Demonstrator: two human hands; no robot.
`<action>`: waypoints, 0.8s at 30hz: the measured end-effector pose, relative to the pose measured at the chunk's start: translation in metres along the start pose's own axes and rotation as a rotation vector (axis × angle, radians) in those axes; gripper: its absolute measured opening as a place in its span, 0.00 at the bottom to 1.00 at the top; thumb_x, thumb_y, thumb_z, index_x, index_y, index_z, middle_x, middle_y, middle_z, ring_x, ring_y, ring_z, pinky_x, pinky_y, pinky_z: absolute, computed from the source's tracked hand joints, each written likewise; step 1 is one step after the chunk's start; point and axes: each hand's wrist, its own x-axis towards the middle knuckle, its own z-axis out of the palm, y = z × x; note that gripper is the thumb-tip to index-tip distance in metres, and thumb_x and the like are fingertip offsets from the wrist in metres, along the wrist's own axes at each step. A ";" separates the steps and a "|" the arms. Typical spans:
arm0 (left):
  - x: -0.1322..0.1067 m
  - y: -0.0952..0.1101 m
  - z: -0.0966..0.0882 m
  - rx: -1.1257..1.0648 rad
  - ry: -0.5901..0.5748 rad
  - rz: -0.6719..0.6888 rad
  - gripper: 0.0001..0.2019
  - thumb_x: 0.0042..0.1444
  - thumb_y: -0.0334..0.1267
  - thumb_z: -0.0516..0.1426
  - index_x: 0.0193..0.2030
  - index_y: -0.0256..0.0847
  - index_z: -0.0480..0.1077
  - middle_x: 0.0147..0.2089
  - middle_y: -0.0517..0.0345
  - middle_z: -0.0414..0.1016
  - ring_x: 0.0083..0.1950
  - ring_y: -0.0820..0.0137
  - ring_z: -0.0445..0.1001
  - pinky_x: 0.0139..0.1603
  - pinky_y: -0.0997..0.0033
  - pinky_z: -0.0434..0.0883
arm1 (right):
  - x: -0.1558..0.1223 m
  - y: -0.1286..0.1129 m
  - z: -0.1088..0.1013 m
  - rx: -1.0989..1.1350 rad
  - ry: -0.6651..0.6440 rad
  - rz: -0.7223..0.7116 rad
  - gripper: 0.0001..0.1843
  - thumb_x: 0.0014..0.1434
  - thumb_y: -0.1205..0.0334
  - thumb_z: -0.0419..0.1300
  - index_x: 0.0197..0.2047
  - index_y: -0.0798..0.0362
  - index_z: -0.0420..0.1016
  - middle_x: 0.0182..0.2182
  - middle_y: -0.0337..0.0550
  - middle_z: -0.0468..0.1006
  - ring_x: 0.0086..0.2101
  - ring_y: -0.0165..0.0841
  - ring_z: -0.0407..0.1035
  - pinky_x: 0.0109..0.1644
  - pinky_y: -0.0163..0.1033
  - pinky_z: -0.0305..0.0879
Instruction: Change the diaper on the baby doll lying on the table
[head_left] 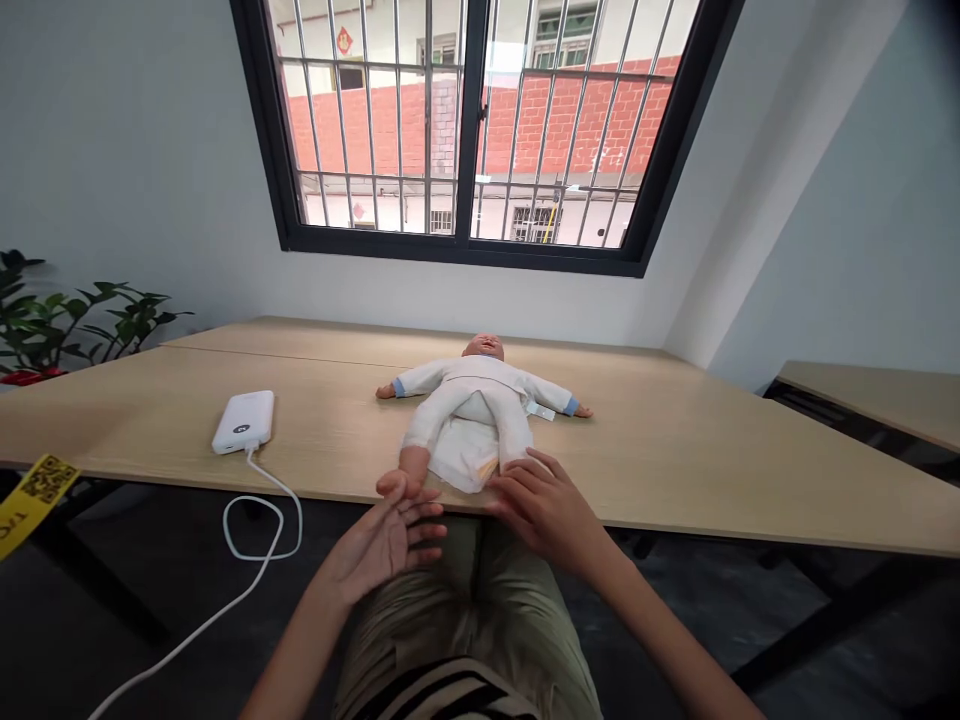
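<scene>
A baby doll [480, 400] in white clothes lies on its back on the wooden table [675, 450], head toward the window, arms spread. A white cloth or diaper [465, 462] lies between its legs near the table's front edge. My left hand [390, 540] is open, palm up, its fingertips under the doll's bare left-side foot [394, 483]. My right hand [544, 505] lies open, palm down, fingers spread over the doll's other foot and the cloth's edge.
A white power bank [244, 421] lies on the table to the left, its white cable [255, 530] looping down off the edge. A potted plant [60, 320] stands at far left. A yellow tag [34, 490] hangs at left. Another table [877, 395] is at right.
</scene>
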 end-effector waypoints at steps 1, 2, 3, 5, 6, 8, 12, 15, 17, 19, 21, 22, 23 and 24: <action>-0.002 0.003 -0.003 -0.009 0.025 0.017 0.17 0.65 0.45 0.54 0.48 0.34 0.76 0.41 0.51 0.81 0.42 0.62 0.80 0.45 0.60 0.75 | -0.003 0.005 -0.001 -0.028 0.010 0.014 0.10 0.67 0.58 0.54 0.47 0.51 0.73 0.38 0.41 0.78 0.45 0.35 0.70 0.62 0.47 0.52; -0.003 0.006 -0.005 -0.018 0.045 0.025 0.16 0.66 0.44 0.53 0.48 0.33 0.75 0.39 0.52 0.81 0.40 0.63 0.80 0.45 0.60 0.75 | -0.005 0.009 -0.002 -0.054 0.018 0.025 0.10 0.68 0.58 0.54 0.47 0.51 0.73 0.37 0.41 0.78 0.43 0.35 0.70 0.62 0.46 0.52; -0.004 0.009 -0.006 -0.025 0.062 0.027 0.17 0.66 0.44 0.53 0.48 0.32 0.75 0.36 0.52 0.81 0.38 0.63 0.81 0.44 0.60 0.76 | -0.007 0.014 -0.003 -0.079 0.022 0.034 0.10 0.68 0.59 0.53 0.46 0.51 0.73 0.37 0.40 0.78 0.42 0.34 0.70 0.61 0.46 0.53; -0.005 0.011 -0.006 -0.035 0.094 0.043 0.18 0.67 0.44 0.51 0.47 0.31 0.75 0.31 0.53 0.80 0.33 0.64 0.80 0.41 0.60 0.76 | -0.010 0.021 -0.003 -0.138 0.023 0.048 0.10 0.68 0.61 0.52 0.44 0.52 0.74 0.36 0.41 0.78 0.41 0.35 0.70 0.60 0.46 0.54; -0.005 0.011 -0.005 -0.034 0.111 0.056 0.19 0.68 0.44 0.50 0.46 0.31 0.76 0.30 0.53 0.80 0.32 0.64 0.80 0.40 0.60 0.75 | -0.011 0.024 -0.002 -0.178 0.021 0.046 0.10 0.68 0.63 0.51 0.43 0.53 0.74 0.36 0.42 0.78 0.41 0.35 0.70 0.59 0.46 0.55; -0.005 0.010 -0.002 -0.020 0.143 0.089 0.21 0.69 0.45 0.47 0.44 0.31 0.76 0.31 0.52 0.80 0.32 0.63 0.80 0.39 0.60 0.75 | -0.011 0.030 0.004 -0.269 0.016 0.016 0.13 0.67 0.68 0.49 0.47 0.53 0.73 0.38 0.44 0.78 0.42 0.38 0.70 0.58 0.48 0.55; 0.001 0.006 0.000 0.009 0.120 0.121 0.25 0.69 0.46 0.43 0.44 0.29 0.76 0.33 0.49 0.80 0.33 0.61 0.80 0.40 0.58 0.73 | -0.010 0.046 0.029 -0.353 0.055 -0.084 0.25 0.63 0.70 0.46 0.61 0.47 0.65 0.49 0.44 0.77 0.47 0.39 0.71 0.58 0.50 0.53; 0.008 0.004 -0.003 0.050 0.088 0.143 0.26 0.67 0.49 0.44 0.45 0.28 0.76 0.35 0.46 0.79 0.34 0.60 0.80 0.41 0.58 0.72 | -0.010 0.059 0.050 -0.333 0.101 -0.129 0.31 0.63 0.68 0.44 0.69 0.46 0.56 0.52 0.45 0.76 0.50 0.40 0.70 0.59 0.52 0.52; 0.012 0.002 -0.004 0.077 0.078 0.156 0.27 0.67 0.50 0.44 0.46 0.28 0.75 0.36 0.45 0.79 0.35 0.60 0.80 0.41 0.58 0.71 | -0.011 0.068 0.060 -0.331 0.095 -0.172 0.33 0.63 0.66 0.44 0.71 0.46 0.50 0.54 0.46 0.75 0.52 0.41 0.69 0.60 0.53 0.51; 0.016 0.000 -0.005 0.098 0.073 0.165 0.26 0.66 0.49 0.45 0.48 0.29 0.75 0.36 0.45 0.79 0.35 0.59 0.79 0.41 0.58 0.71 | -0.011 0.075 0.066 -0.340 0.091 -0.200 0.34 0.62 0.65 0.44 0.72 0.44 0.48 0.55 0.45 0.74 0.52 0.41 0.69 0.61 0.53 0.51; 0.019 -0.002 -0.006 0.114 0.065 0.162 0.26 0.65 0.50 0.46 0.50 0.29 0.74 0.33 0.46 0.78 0.35 0.58 0.79 0.43 0.56 0.70 | -0.007 0.080 0.071 -0.349 0.127 -0.231 0.34 0.62 0.66 0.45 0.71 0.42 0.51 0.52 0.44 0.77 0.49 0.42 0.71 0.60 0.54 0.51; 0.021 -0.003 -0.006 0.118 0.061 0.162 0.26 0.64 0.51 0.47 0.51 0.28 0.73 0.32 0.46 0.77 0.35 0.57 0.79 0.44 0.55 0.69 | -0.004 0.082 0.072 -0.349 0.153 -0.247 0.33 0.61 0.66 0.45 0.69 0.41 0.54 0.50 0.43 0.78 0.47 0.42 0.72 0.59 0.54 0.51; 0.022 -0.004 -0.007 0.120 0.059 0.165 0.27 0.63 0.51 0.48 0.52 0.28 0.73 0.30 0.47 0.77 0.35 0.57 0.79 0.44 0.55 0.69 | -0.001 0.081 0.074 -0.346 0.170 -0.263 0.32 0.61 0.67 0.45 0.68 0.41 0.58 0.49 0.43 0.79 0.46 0.41 0.73 0.58 0.54 0.52; 0.022 -0.004 -0.007 0.123 0.058 0.170 0.27 0.63 0.52 0.48 0.53 0.28 0.72 0.29 0.48 0.76 0.35 0.57 0.79 0.45 0.55 0.69 | 0.003 0.080 0.075 -0.338 0.176 -0.278 0.31 0.61 0.68 0.46 0.66 0.41 0.60 0.48 0.42 0.79 0.46 0.41 0.73 0.58 0.53 0.52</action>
